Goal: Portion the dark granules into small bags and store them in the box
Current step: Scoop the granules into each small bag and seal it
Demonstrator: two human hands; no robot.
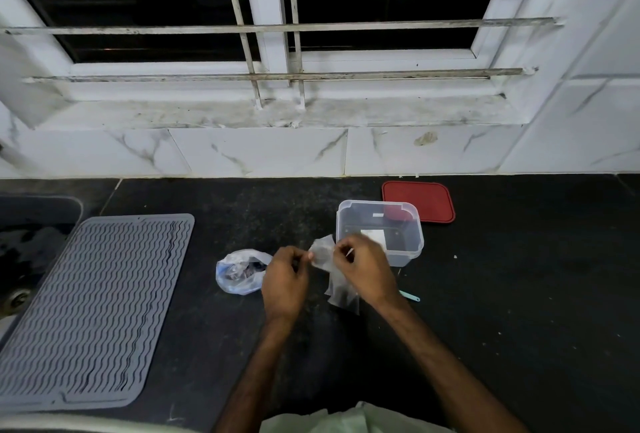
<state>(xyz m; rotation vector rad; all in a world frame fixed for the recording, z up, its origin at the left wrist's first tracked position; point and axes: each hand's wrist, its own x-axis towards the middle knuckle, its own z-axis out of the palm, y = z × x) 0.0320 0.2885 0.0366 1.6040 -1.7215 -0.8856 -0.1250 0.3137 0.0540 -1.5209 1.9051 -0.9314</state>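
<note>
Pinching a small clear bag (341,292) at its top.
Left hand (284,282) and right hand (365,271) both grip it, just beside the box (414,245).

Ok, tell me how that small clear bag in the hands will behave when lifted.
Probably floppy: the small bag sags crumpled below the left hand and right hand pinching its top. Likely very light: it is thin, see-through film.

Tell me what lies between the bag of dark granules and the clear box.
The head view shows the left hand and the right hand there, pinching a small clear bag between them.
</note>
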